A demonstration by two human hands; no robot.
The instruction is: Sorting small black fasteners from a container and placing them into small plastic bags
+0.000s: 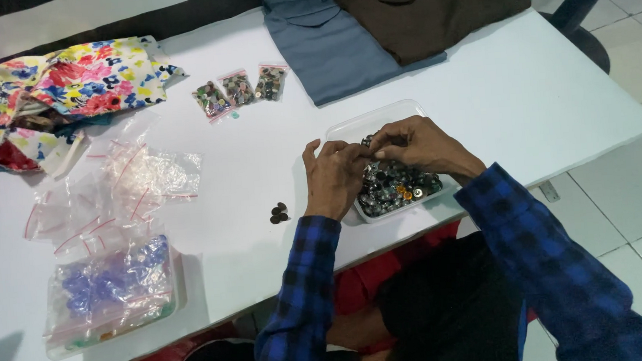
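1. We see the clear plastic tub [407, 112], full of small dark buttons [398, 183], just right of the frame's centre on the white counter [260, 178].
2. Our left hand [333, 173] rests at the tub's left rim, fingers curled; we cannot tell what it pinches.
3. Our right hand [419, 146] hangs directly over the buttons, fingertips pinched narrow toward the left hand, so it is the nearer one.
4. A few loose buttons [278, 213] lie just left of the left hand, and empty zip bags [134, 184] lie further left.

Tub of buttons [398, 183] under both hands [377, 161]; loose buttons [278, 213] left; three filled bags [240, 89] behind.
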